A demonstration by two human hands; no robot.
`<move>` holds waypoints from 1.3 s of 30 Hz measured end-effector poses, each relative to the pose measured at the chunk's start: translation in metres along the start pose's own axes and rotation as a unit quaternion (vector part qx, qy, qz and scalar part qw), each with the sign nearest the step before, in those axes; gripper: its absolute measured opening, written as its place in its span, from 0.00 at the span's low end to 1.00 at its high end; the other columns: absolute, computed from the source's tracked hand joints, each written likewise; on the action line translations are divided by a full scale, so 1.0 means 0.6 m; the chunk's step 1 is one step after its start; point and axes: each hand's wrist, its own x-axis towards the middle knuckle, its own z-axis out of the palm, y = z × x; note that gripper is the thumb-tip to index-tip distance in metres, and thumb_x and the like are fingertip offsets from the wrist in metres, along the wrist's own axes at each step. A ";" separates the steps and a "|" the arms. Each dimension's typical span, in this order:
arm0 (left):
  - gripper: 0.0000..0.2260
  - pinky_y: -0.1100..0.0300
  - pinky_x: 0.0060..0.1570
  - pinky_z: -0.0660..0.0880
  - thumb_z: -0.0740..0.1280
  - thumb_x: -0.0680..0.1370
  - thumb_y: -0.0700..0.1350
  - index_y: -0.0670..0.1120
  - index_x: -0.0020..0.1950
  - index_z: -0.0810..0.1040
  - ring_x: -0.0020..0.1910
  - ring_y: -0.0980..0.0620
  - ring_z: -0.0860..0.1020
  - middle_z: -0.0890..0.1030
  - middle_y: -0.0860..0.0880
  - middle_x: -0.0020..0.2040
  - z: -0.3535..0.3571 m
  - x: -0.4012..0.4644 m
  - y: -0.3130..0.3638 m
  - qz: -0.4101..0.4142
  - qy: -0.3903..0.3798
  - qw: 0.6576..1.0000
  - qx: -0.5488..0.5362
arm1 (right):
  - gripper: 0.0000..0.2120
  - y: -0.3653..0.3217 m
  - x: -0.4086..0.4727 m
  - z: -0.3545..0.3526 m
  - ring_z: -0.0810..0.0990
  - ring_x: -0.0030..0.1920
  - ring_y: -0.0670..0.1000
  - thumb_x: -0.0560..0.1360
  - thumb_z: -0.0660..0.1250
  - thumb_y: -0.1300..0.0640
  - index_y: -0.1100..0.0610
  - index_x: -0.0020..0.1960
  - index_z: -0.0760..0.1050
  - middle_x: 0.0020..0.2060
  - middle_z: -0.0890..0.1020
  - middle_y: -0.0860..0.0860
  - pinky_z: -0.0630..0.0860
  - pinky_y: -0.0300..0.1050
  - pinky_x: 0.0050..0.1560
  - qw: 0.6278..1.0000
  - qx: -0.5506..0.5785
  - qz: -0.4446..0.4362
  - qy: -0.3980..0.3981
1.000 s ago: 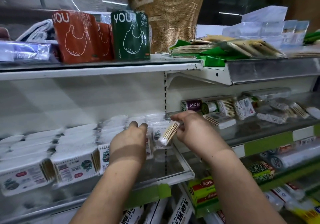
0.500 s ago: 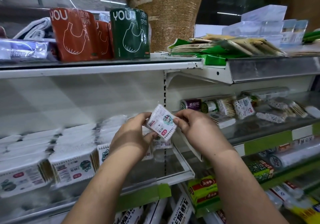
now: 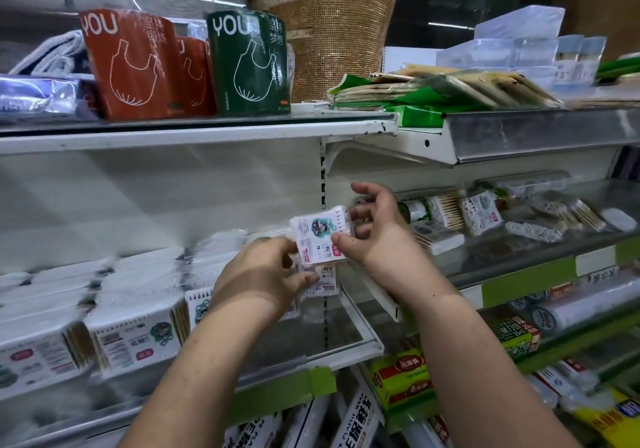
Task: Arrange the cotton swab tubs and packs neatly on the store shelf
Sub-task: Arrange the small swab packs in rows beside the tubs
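Right hand (image 3: 377, 236) round upright swab pack (image 3: 318, 236), label outward, left hand (image 3: 263, 274) seemingly beneath.

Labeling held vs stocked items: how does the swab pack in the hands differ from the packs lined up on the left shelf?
The held pack is lifted, pinched by the right hand, its printed face toward the camera; the shelf packs lie flat in stacked rows. The left hand touches the held pack; nothing touches those rows. Both carry white labels with a green picture.

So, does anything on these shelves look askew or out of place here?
Yes: on the right-hand glass shelf, the loose clear cotton swab packs lie scattered at mixed angles, unlike the squared row of white swab packs on the left.
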 end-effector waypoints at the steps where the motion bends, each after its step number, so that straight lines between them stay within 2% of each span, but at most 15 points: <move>1: 0.13 0.59 0.46 0.72 0.71 0.73 0.58 0.55 0.55 0.79 0.45 0.56 0.74 0.76 0.56 0.51 0.001 0.001 -0.004 -0.005 -0.008 0.999 0.036 | 0.33 -0.005 0.005 0.002 0.80 0.40 0.40 0.73 0.72 0.66 0.46 0.70 0.62 0.49 0.74 0.44 0.78 0.35 0.39 0.999 -0.040 0.005 -0.012; 4: 0.10 0.57 0.49 0.76 0.69 0.76 0.56 0.54 0.54 0.80 0.48 0.52 0.78 0.80 0.53 0.51 0.002 -0.002 -0.015 -0.022 -0.020 0.995 0.092 | 0.25 -0.015 0.010 0.005 0.78 0.54 0.45 0.75 0.71 0.63 0.47 0.67 0.69 0.55 0.76 0.42 0.78 0.42 0.56 0.968 -0.229 0.019 -0.099; 6: 0.06 0.57 0.49 0.77 0.68 0.77 0.53 0.54 0.51 0.79 0.47 0.51 0.78 0.81 0.52 0.49 0.007 -0.006 -0.016 -0.032 -0.045 0.994 0.097 | 0.17 -0.013 0.006 0.013 0.79 0.55 0.47 0.75 0.71 0.59 0.46 0.61 0.74 0.58 0.78 0.43 0.78 0.46 0.58 0.932 -0.322 0.028 -0.162; 9: 0.04 0.56 0.50 0.77 0.67 0.78 0.50 0.53 0.50 0.79 0.46 0.51 0.79 0.81 0.52 0.48 0.022 -0.008 -0.017 -0.033 -0.066 0.992 0.102 | 0.15 -0.004 0.006 0.033 0.77 0.59 0.50 0.77 0.70 0.58 0.46 0.61 0.75 0.61 0.77 0.47 0.75 0.48 0.60 0.891 -0.402 0.004 -0.212; 13: 0.03 0.59 0.45 0.76 0.67 0.78 0.50 0.53 0.48 0.79 0.43 0.54 0.78 0.80 0.53 0.45 0.031 -0.011 -0.022 -0.031 -0.079 0.992 0.095 | 0.13 0.008 0.013 0.043 0.71 0.65 0.52 0.78 0.67 0.59 0.46 0.59 0.76 0.63 0.74 0.49 0.68 0.46 0.64 0.888 -0.422 -0.037 -0.178; 15: 0.04 0.57 0.47 0.77 0.66 0.78 0.52 0.54 0.49 0.79 0.44 0.53 0.78 0.81 0.53 0.46 0.031 -0.012 -0.023 -0.031 -0.077 0.992 0.096 | 0.16 0.018 0.012 0.047 0.64 0.68 0.52 0.77 0.67 0.63 0.45 0.58 0.76 0.64 0.72 0.48 0.63 0.44 0.64 0.879 -0.444 -0.067 -0.160; 18: 0.04 0.56 0.49 0.78 0.65 0.78 0.53 0.55 0.48 0.77 0.46 0.53 0.79 0.81 0.55 0.48 0.030 -0.014 -0.023 -0.030 -0.073 0.993 0.093 | 0.22 0.019 0.008 0.054 0.60 0.70 0.53 0.75 0.67 0.67 0.43 0.60 0.75 0.66 0.67 0.49 0.62 0.46 0.67 0.876 -0.459 -0.068 -0.133; 23: 0.05 0.55 0.50 0.78 0.65 0.77 0.55 0.57 0.50 0.77 0.48 0.51 0.79 0.82 0.55 0.49 0.032 -0.020 -0.026 -0.031 -0.066 0.993 0.089 | 0.25 0.030 -0.014 0.077 0.64 0.67 0.58 0.75 0.64 0.68 0.47 0.67 0.69 0.65 0.64 0.55 0.67 0.51 0.65 0.882 -0.454 -0.015 -0.124; 28: 0.05 0.56 0.51 0.76 0.65 0.77 0.52 0.54 0.50 0.77 0.49 0.50 0.79 0.82 0.53 0.50 0.037 -0.026 -0.028 -0.028 -0.072 0.995 0.068 | 0.27 0.046 -0.027 0.093 0.69 0.64 0.59 0.75 0.66 0.67 0.48 0.69 0.65 0.65 0.61 0.54 0.71 0.52 0.63 0.899 -0.422 0.027 -0.116; 33: 0.08 0.55 0.53 0.75 0.63 0.79 0.53 0.53 0.54 0.77 0.51 0.50 0.78 0.81 0.52 0.54 0.037 -0.029 -0.025 -0.028 -0.085 0.994 0.058 | 0.26 0.045 -0.029 0.098 0.60 0.72 0.57 0.78 0.65 0.58 0.50 0.73 0.63 0.72 0.59 0.54 0.64 0.51 0.68 0.894 -0.430 0.016 -0.123; 36: 0.12 0.54 0.54 0.76 0.60 0.80 0.54 0.51 0.59 0.76 0.51 0.49 0.78 0.79 0.50 0.56 0.031 -0.037 -0.021 -0.032 -0.129 0.989 0.069 | 0.30 0.039 -0.039 0.100 0.54 0.75 0.58 0.78 0.64 0.59 0.49 0.76 0.58 0.76 0.52 0.53 0.59 0.52 0.72 0.885 -0.443 0.036 -0.138; 37: 0.12 0.54 0.53 0.77 0.60 0.80 0.54 0.51 0.59 0.76 0.50 0.50 0.78 0.80 0.50 0.55 0.027 -0.042 -0.018 -0.023 -0.121 0.990 0.070 | 0.30 0.036 -0.043 0.099 0.54 0.75 0.58 0.77 0.64 0.59 0.50 0.76 0.58 0.76 0.51 0.53 0.59 0.52 0.72 0.885 -0.445 0.035 -0.130; 39: 0.11 0.54 0.50 0.78 0.60 0.80 0.54 0.52 0.58 0.76 0.49 0.49 0.79 0.81 0.51 0.52 0.019 -0.054 -0.016 0.002 -0.053 0.995 0.086 | 0.27 0.035 -0.053 0.098 0.61 0.71 0.58 0.76 0.64 0.59 0.51 0.74 0.61 0.72 0.56 0.55 0.65 0.49 0.67 0.887 -0.454 0.004 -0.090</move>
